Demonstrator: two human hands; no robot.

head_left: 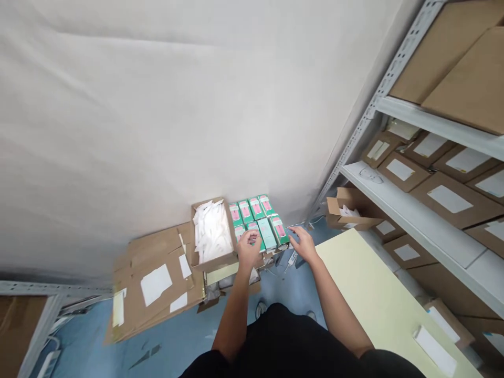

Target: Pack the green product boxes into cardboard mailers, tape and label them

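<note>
Green-and-pink rectangular cartons [256, 208] are sitting at my L hand [248, 250], which is holding its fingers bent; can't tell if pinching one. My R hand [304, 245] is hovering beside 'em, fingers spread. Brown cardboard box [217, 263] w/ white packets [213, 231] is standing left of L hand.

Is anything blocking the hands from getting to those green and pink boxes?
Nothing visible is. The left hand is at the front of the green and pink boxes, and the right hand is beside their right end.

Head-worn view — forward, steeply down.
</note>
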